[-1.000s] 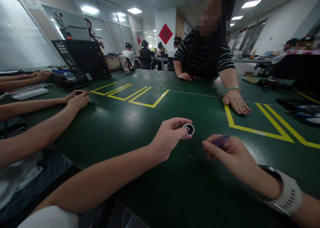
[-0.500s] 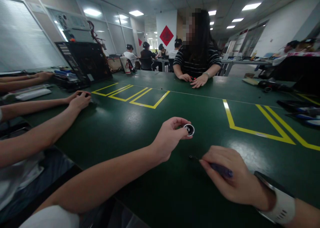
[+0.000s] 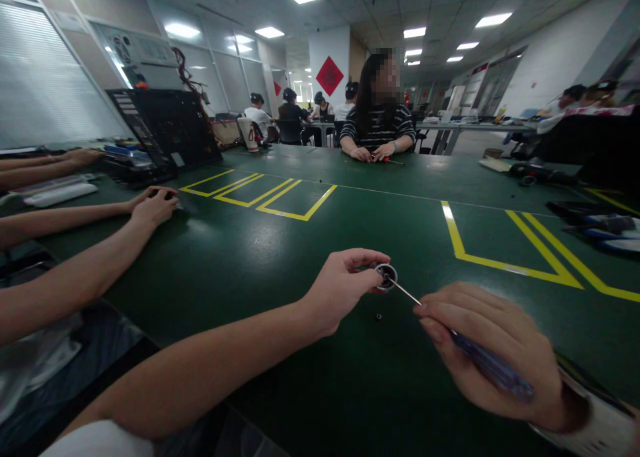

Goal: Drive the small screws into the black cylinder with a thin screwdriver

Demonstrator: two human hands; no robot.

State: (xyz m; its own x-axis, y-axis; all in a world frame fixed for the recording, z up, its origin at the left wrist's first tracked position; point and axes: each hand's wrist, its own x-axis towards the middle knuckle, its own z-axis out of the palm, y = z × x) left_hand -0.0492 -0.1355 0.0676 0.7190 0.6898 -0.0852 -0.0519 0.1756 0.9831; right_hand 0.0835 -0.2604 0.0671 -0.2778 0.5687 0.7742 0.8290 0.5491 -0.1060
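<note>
Between the thumb and fingers of my left hand [image 3: 345,287] is a small round metal cup-shaped part [image 3: 395,270], its open side turned to the right. My right hand [image 3: 487,347] is closed around a screwdriver [image 3: 493,367] with a translucent purple handle. The screwdriver's thin shaft points up and left, and its tip is inside the cup-shaped part; what it touches in there is too small to make out. Just below the part, a tiny dark ring-like piece [image 3: 379,317] lies on the green table [image 3: 280,263].
Yellow tape outlines [image 3: 520,269] mark the table. Another person's hands [image 3: 155,205] rest at the left, near an open computer case [image 3: 170,127]. Across the table sits a person in a striped top [image 3: 377,127]. Blue-and-white handled tools [image 3: 615,233] lie at the far right.
My right hand has brought the screwdriver tip up into the round metal part. The person across has leaned back. The view has shifted slightly.
</note>
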